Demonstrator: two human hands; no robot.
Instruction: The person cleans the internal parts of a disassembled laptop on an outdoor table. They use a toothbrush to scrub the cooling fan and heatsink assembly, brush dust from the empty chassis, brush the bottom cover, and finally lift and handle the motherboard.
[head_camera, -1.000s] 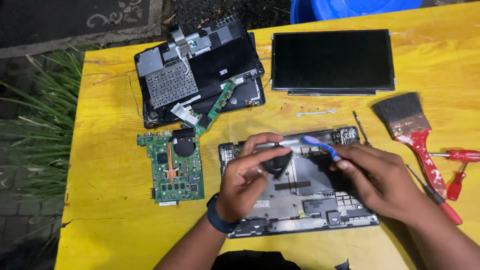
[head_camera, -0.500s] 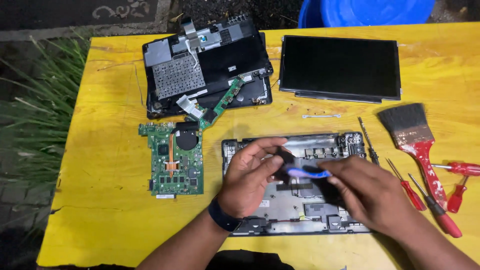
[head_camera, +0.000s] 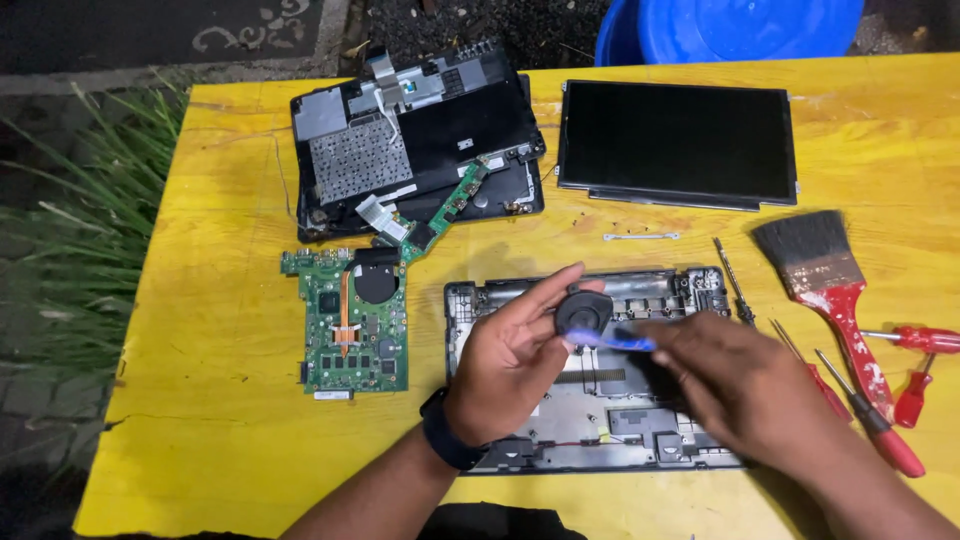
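Left hand (head_camera: 505, 365) pinches a small black fan (head_camera: 583, 312) just above the open laptop base (head_camera: 640, 440). Right hand (head_camera: 740, 385), blurred, closes around a blue tool (head_camera: 615, 341) touching the fan. Best done with a steady fan and light strokes.

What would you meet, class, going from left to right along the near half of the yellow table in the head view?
Green motherboard with copper heat pipe → left hand → small round black fan → blue-handled tool → right hand → red-handled paintbrush with black bristles → small red-handled screwdriver at the table edge.
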